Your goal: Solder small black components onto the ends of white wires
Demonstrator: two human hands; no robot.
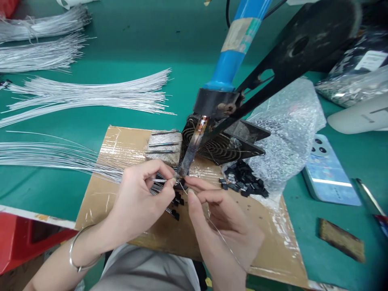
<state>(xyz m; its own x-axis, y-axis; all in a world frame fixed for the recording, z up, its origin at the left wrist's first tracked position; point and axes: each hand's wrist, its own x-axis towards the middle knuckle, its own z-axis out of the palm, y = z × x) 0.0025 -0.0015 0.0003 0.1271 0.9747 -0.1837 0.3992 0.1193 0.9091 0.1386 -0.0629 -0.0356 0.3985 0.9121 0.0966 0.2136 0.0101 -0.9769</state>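
My left hand [145, 202] pinches a thin white wire close to its end, just under the tip of the soldering iron [192, 151]. From the right, my right hand [224, 222] holds a thin solder wire [226, 243] between thumb and fingers, its end at the iron's tip. The iron has a blue handle [230, 60] and hangs in a black stand. Beneath my left hand lie several wires with black connectors [175, 214] on their ends. The small part at the iron's tip is largely hidden by my fingertips.
Brown cardboard [121, 141] lies under the work. Behind the iron stands a black fan [224, 145], near black connectors [245, 178] and a plastic bag [279, 133]. Wire bundles [91, 95] spread across the left; a blue phone [330, 173] and a brown block [342, 239] are right.
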